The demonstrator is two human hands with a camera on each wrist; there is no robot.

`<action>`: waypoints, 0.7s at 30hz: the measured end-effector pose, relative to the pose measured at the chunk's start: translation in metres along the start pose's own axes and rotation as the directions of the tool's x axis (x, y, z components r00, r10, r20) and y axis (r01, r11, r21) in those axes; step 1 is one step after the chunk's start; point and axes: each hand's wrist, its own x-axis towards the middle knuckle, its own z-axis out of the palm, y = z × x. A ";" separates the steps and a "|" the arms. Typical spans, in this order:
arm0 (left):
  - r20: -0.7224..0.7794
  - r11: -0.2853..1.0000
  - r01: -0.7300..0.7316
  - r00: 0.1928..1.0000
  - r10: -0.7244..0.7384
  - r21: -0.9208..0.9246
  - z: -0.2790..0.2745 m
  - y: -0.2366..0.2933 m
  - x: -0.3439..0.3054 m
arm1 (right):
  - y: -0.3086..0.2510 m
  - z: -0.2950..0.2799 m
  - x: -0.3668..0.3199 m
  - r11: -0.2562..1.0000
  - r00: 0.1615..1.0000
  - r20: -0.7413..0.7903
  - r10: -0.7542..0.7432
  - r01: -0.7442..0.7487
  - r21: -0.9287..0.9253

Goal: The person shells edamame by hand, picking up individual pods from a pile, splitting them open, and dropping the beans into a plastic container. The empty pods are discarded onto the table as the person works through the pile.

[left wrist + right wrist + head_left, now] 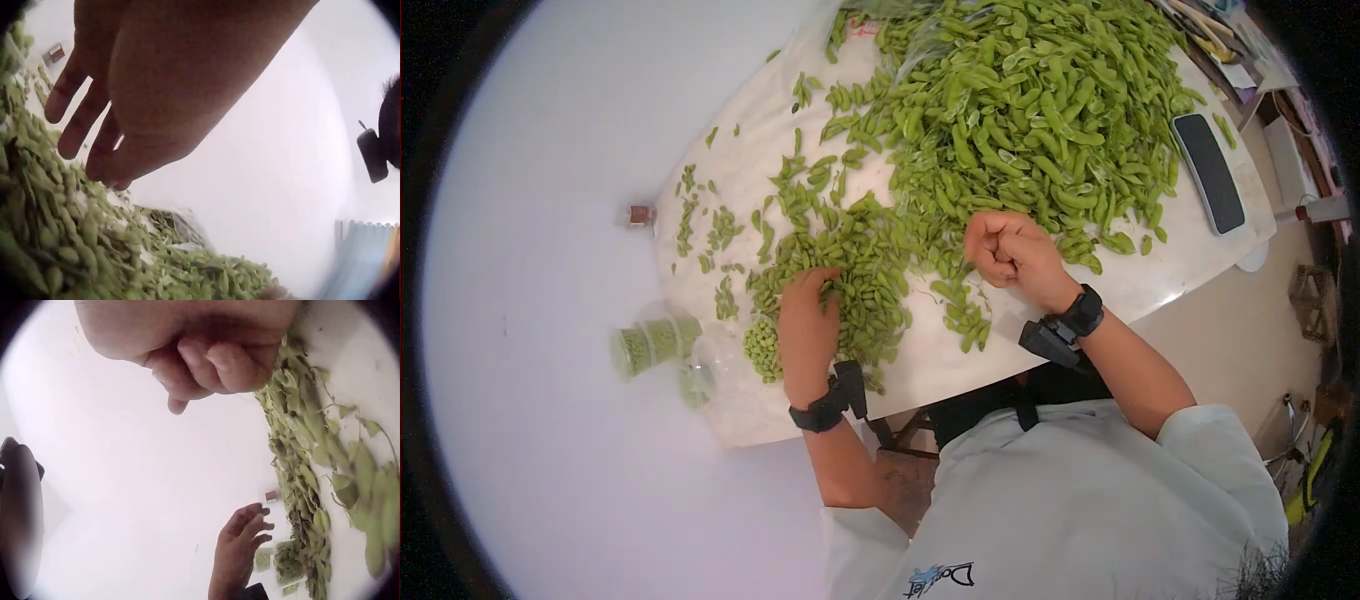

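Observation:
My left hand (808, 315) hovers at the near-left side of a smaller heap of green soybean pods (865, 260). Its fingers are loosely bent and spread in the left wrist view, with nothing seen between them. My right hand (1015, 250) is at the near edge of the large soybean pod pile (1040, 110). Those fingers curl into the palm in the right wrist view, and no pod shows in them. Shelled green beans (762, 350) sit in a clear container just left of my left hand.
Several clear containers of green beans (662, 338) stand at the table's left edge, near a small brown-topped jar (640, 215). A phone (1208, 172) lies right of the big pile. Loose pods (722, 228) are scattered on the left, and clear plastic (910, 55) lies at the back.

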 end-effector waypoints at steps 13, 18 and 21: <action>-0.102 0.991 -0.007 0.995 0.021 0.135 0.014 -0.011 0.000 | -0.001 0.004 -0.001 0.998 0.996 -0.086 -0.036 0.032 -0.045; -0.014 0.967 0.254 0.967 -0.254 -0.034 0.009 0.002 0.000 | -0.002 0.005 -0.001 0.998 0.996 -0.077 -0.037 0.034 -0.049; -0.051 0.964 0.241 0.968 -0.247 -0.112 0.015 -0.009 0.001 | -0.004 0.007 -0.001 0.998 0.996 -0.075 -0.042 0.038 -0.055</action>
